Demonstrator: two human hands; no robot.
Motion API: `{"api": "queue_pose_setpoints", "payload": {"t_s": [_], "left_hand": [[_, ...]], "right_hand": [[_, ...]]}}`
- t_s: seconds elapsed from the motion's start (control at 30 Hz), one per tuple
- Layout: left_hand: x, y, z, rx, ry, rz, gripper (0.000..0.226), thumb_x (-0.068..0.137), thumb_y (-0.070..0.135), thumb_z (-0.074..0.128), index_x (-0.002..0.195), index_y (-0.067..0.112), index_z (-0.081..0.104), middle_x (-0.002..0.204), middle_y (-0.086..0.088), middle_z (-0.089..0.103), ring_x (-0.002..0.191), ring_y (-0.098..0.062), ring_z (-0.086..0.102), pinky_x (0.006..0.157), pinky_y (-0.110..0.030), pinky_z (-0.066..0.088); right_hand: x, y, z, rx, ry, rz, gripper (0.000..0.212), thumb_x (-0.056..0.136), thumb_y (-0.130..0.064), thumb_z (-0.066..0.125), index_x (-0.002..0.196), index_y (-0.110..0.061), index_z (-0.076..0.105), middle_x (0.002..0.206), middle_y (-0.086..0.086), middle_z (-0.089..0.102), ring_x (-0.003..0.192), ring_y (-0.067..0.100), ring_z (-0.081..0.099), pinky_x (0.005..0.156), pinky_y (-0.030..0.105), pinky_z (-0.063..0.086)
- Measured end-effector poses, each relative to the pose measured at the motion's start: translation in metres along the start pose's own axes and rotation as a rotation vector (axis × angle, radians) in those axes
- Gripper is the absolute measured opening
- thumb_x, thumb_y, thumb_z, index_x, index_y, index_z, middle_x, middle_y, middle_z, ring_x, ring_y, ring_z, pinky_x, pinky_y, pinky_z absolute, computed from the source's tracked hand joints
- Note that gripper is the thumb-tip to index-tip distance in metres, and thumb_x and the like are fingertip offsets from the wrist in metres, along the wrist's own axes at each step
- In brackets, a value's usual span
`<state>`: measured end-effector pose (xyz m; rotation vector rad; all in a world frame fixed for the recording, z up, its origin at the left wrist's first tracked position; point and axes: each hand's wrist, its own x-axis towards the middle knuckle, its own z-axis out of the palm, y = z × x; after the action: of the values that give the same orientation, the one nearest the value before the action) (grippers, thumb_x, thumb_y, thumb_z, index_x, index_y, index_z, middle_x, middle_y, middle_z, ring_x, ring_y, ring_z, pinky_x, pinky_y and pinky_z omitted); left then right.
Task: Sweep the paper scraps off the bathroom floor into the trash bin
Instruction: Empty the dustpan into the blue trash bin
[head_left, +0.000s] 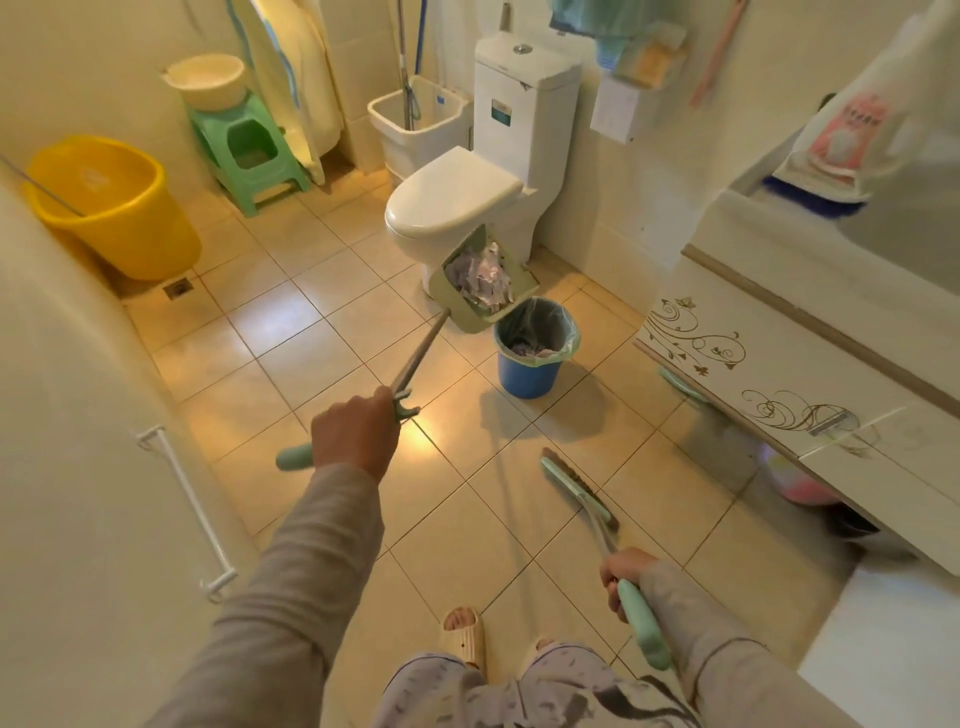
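My left hand (353, 434) grips the long handle of a pale green dustpan (452, 306). The pan is lifted and tilted over the rim of a blue trash bin (527, 371) lined with a clear bag. Crumpled white and lilac paper scraps (480, 278) fill the pan, and a few more lie inside the bin. My right hand (623, 571) holds the mint handle of a broom. The broom head (576, 488) rests on the tiled floor to the lower right of the bin.
A white toilet (457, 200) stands just behind the bin. A yellow tub (111, 208) and a green stool (247, 140) sit at the far left, with a floor drain (178, 287) nearby. A white vanity cabinet (779, 364) lines the right side. My slippered feet (465, 636) are below.
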<state>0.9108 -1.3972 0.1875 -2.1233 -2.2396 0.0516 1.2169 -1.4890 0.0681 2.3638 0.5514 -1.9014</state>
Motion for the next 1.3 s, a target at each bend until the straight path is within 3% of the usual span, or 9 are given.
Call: {"api": "queue_pose_setpoints", "payload": {"t_s": [0.13, 0.3, 0.5, 0.6, 0.7, 0.8, 1.03, 1.17, 1.3], "left_hand": [[0.037, 0.019, -0.014, 0.279, -0.010, 0.203, 0.018, 0.098, 0.021, 0.047, 0.109, 0.012, 0.058, 0.082, -0.001, 0.070, 0.074, -0.022, 0.070, 0.063, -0.031, 0.052], [0.059, 0.043, -0.016, 0.565, 0.002, 0.420, 0.019, 0.098, 0.015, 0.050, 0.113, 0.004, 0.055, 0.091, -0.003, 0.070, 0.085, -0.022, 0.072, 0.067, -0.030, 0.056], [0.059, 0.063, -0.003, 0.773, 0.035, 0.651, 0.041, 0.098, 0.014, 0.048, 0.135, -0.002, 0.041, 0.105, -0.005, 0.066, 0.094, -0.021, 0.070, 0.070, -0.026, 0.054], [0.054, 0.065, 0.006, 0.765, 0.005, 0.646, 0.046, 0.099, 0.013, 0.046, 0.139, -0.005, 0.033, 0.106, -0.006, 0.068, 0.096, -0.024, 0.069, 0.073, -0.028, 0.054], [0.053, 0.063, 0.012, 0.841, 0.032, 0.781, 0.047, 0.098, 0.011, 0.048, 0.139, -0.005, 0.032, 0.110, -0.007, 0.067, 0.092, -0.023, 0.070, 0.073, -0.030, 0.055], [0.054, 0.065, 0.010, 0.972, 0.045, 0.914, 0.051, 0.093, 0.006, 0.059, 0.137, -0.002, 0.035, 0.118, -0.008, 0.062, 0.089, -0.020, 0.071, 0.073, -0.029, 0.058], [0.069, 0.069, -0.008, 1.036, 0.008, 0.893, 0.052, 0.095, 0.011, 0.056, 0.140, -0.002, 0.032, 0.120, -0.009, 0.061, 0.095, -0.022, 0.070, 0.077, -0.029, 0.057], [0.083, 0.063, -0.017, 0.884, -0.012, 0.685, 0.043, 0.100, 0.018, 0.045, 0.137, -0.002, 0.036, 0.103, -0.003, 0.069, 0.093, -0.020, 0.070, 0.064, -0.025, 0.048], [0.091, 0.058, -0.023, 0.914, 0.031, 0.774, 0.049, 0.099, 0.019, 0.046, 0.140, -0.005, 0.032, 0.111, -0.008, 0.067, 0.096, -0.021, 0.069, 0.077, -0.027, 0.055]], "right_hand": [[0.000, 0.006, -0.008, 0.011, -0.002, 0.007, 0.031, 0.085, 0.000, 0.042, 0.115, 0.003, 0.050, 0.052, 0.005, 0.045, 0.044, 0.015, 0.041, 0.041, 0.025, 0.039], [-0.003, 0.020, -0.013, 0.045, -0.018, 0.055, 0.014, 0.085, 0.004, 0.036, 0.083, 0.003, 0.050, 0.044, 0.005, 0.038, 0.033, 0.013, 0.035, 0.036, 0.019, 0.036], [-0.002, 0.027, -0.003, 0.030, 0.009, 0.018, 0.037, 0.086, 0.004, 0.033, 0.120, 0.007, 0.048, 0.051, 0.006, 0.039, 0.038, 0.013, 0.035, 0.035, 0.019, 0.036], [-0.001, 0.025, -0.007, 0.043, 0.004, 0.018, 0.028, 0.086, 0.004, 0.033, 0.109, 0.004, 0.049, 0.052, 0.006, 0.038, 0.038, 0.012, 0.034, 0.035, 0.018, 0.035], [-0.001, 0.027, -0.017, 0.050, -0.015, 0.042, 0.015, 0.085, 0.003, 0.034, 0.082, -0.001, 0.048, 0.049, 0.005, 0.036, 0.037, 0.013, 0.034, 0.037, 0.019, 0.034], [0.000, 0.028, -0.025, 0.046, -0.023, 0.049, 0.013, 0.085, 0.003, 0.035, 0.081, -0.001, 0.047, 0.047, 0.005, 0.037, 0.035, 0.013, 0.035, 0.037, 0.019, 0.035], [0.003, 0.025, -0.025, 0.036, -0.025, 0.062, 0.020, 0.084, 0.003, 0.035, 0.066, -0.006, 0.041, 0.038, 0.003, 0.036, 0.031, 0.013, 0.034, 0.037, 0.017, 0.034], [0.002, 0.025, -0.022, 0.013, -0.019, 0.071, 0.022, 0.084, 0.004, 0.034, 0.065, -0.007, 0.039, 0.039, 0.004, 0.035, 0.031, 0.013, 0.034, 0.037, 0.017, 0.035], [0.001, 0.026, -0.022, -0.013, -0.009, 0.073, 0.020, 0.084, 0.004, 0.034, 0.069, -0.007, 0.040, 0.041, 0.004, 0.036, 0.031, 0.013, 0.035, 0.038, 0.018, 0.035]]}}
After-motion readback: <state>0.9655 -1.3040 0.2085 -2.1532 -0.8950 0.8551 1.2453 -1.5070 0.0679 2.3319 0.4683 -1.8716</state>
